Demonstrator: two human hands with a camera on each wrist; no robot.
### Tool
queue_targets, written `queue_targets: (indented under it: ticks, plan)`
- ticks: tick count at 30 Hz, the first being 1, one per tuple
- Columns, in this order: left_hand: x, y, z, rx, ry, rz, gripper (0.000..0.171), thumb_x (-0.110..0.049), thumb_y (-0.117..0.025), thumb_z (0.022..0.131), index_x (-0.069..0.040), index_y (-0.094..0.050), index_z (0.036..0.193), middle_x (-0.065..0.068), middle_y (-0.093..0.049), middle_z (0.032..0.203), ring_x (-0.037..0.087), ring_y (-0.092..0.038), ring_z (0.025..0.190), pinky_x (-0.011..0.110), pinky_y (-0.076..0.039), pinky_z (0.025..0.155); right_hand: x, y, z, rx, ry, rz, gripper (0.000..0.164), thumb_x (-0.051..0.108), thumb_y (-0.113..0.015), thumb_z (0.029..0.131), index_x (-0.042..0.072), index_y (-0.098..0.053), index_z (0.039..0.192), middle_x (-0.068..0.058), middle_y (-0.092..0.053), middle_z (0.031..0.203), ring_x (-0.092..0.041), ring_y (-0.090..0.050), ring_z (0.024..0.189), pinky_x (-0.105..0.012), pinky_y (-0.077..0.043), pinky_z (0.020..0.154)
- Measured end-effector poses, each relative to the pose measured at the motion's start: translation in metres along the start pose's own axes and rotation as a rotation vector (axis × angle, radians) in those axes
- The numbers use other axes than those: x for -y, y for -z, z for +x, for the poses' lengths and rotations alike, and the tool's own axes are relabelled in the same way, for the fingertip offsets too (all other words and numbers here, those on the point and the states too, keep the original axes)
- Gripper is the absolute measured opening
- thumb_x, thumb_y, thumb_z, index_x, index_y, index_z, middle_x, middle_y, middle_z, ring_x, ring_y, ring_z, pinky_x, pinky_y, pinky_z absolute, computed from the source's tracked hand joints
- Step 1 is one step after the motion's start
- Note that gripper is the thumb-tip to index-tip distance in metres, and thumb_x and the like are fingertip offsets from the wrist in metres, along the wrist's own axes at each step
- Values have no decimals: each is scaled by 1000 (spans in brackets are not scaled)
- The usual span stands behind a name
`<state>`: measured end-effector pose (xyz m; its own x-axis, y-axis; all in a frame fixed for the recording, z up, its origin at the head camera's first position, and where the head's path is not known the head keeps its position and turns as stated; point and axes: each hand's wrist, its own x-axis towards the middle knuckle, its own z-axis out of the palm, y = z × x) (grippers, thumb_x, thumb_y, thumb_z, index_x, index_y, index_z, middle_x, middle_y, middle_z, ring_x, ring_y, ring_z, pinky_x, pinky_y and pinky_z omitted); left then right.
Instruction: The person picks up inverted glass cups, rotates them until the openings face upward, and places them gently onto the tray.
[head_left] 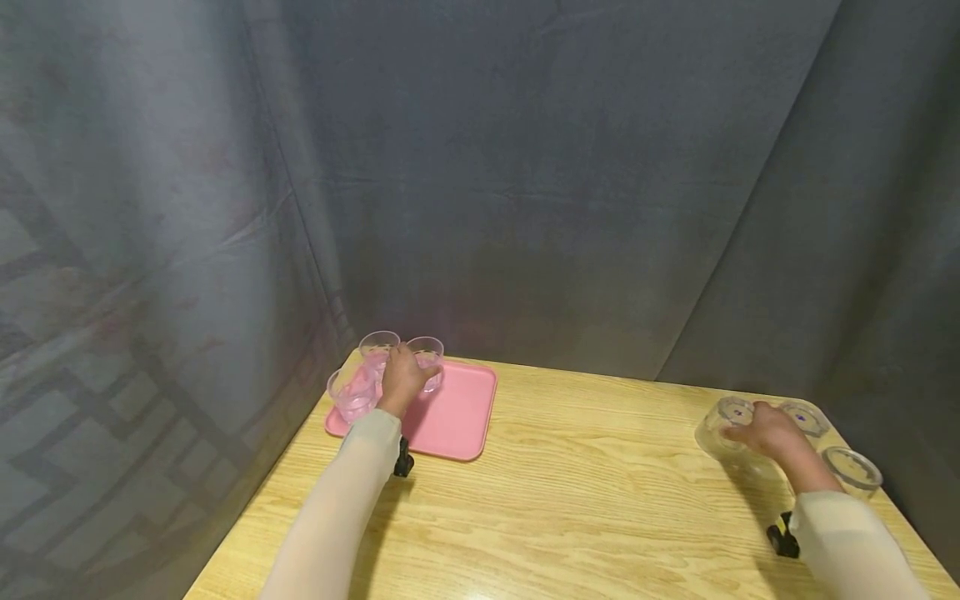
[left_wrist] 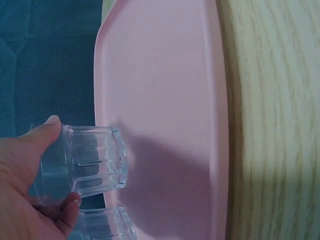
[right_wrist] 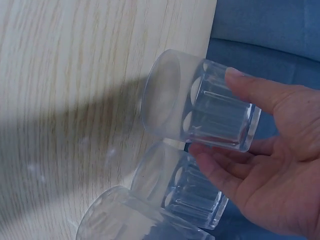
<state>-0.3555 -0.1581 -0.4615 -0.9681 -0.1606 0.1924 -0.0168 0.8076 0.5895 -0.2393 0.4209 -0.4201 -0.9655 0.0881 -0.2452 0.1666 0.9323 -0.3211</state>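
At the far left of the table, my left hand (head_left: 405, 382) grips a clear plastic cup (left_wrist: 95, 157) near its rim, thumb on one side and fingers on the other. This cup stands upright at the back of the pink tray (head_left: 457, 417). Two more upright clear cups, one at the back left (head_left: 377, 342) and one nearer (head_left: 352, 398), are beside it. On the right, my right hand (head_left: 776, 433) holds an upside-down clear cup (right_wrist: 220, 105) around its base end, mouth toward the table. Another upside-down cup (right_wrist: 185, 185) lies close under my fingers.
Toward the table's right edge are two other upside-down cups, one at the back (head_left: 806, 418) and one nearer (head_left: 852, 469). Grey cloth (head_left: 510, 208) hangs behind and along the left side. Bare wood tabletop (head_left: 577, 467) spans between the tray and the right-hand cups.
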Motion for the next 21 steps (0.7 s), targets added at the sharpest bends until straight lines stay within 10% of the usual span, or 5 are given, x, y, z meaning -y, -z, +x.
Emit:
queue_targets:
  ticks: [21]
  plan:
    - [2,5,-4,32,4,67,93,-36,-83,84,19,-35,142,34,-48,137,49,-53,125,54,-47,103,-4,-1,8,22,4,-5,108,50,-76,86,-34,-25,131,-56,-32,132,-71,-37,119,-71,-40,98]
